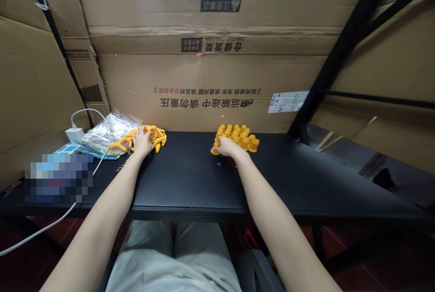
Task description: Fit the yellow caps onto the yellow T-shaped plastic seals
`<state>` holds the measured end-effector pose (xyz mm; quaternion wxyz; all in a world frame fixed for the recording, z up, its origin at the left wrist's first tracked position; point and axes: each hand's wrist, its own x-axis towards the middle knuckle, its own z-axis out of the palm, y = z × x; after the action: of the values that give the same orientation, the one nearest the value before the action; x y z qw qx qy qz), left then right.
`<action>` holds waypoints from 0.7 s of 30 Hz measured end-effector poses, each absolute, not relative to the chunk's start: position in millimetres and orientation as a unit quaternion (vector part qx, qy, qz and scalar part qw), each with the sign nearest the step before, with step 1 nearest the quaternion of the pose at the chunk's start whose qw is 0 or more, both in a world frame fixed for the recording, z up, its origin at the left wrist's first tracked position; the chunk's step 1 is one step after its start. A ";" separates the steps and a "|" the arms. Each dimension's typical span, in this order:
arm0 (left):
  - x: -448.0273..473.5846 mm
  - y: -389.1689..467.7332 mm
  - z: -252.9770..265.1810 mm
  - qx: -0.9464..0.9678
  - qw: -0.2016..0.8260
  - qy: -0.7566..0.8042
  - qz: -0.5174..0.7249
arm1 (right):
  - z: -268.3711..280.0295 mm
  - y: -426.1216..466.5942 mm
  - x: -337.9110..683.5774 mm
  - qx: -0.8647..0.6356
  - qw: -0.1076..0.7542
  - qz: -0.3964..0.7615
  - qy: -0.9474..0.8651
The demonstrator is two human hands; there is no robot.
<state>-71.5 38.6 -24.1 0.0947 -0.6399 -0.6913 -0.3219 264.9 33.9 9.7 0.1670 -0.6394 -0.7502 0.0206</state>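
Observation:
On the left of the black table (190,178), my left hand (142,143) rests on a heap of orange plastic pieces (159,140), some with branching, finger-like ends. Its fingers are spread over the heap, and no piece is plainly gripped. Small metal chain or spring bits (123,163) lie beside that wrist. My right hand (227,147) is at the near left corner of a cluster of yellow-orange cup-like pieces with flanged bases (244,135). Its thumb and fingers close around one of these pieces (215,150); the palm hides part of the cluster.
Clear plastic wrap (113,131), a white charger (74,135) with its cable, a colourful strip (98,149) and a blurred-out object (57,177) lie at the left. A cardboard wall (204,70) closes the back. A small blue dot (219,163) lies near my right hand.

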 end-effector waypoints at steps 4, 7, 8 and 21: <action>-70.4 33.3 -21.0 -0.618 0.109 -0.709 -0.321 | 5.8 31.8 246.2 -0.617 0.136 0.084 -0.770; -69.2 30.3 -18.5 -0.608 0.106 -0.718 -0.323 | 0.2 32.1 237.5 -0.596 0.147 0.096 -0.784; -68.8 29.6 -17.8 -0.604 0.106 -0.721 -0.322 | -1.6 32.4 236.1 -0.591 0.149 0.096 -0.787; -70.0 24.1 -11.4 -0.581 0.126 -0.731 -0.335 | 2.0 27.1 231.3 -0.586 0.137 0.068 -0.796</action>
<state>-70.0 24.1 -11.4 0.1262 -0.5812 -0.7310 -0.3347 231.3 27.1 2.0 0.1366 -0.5860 -0.7959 0.0677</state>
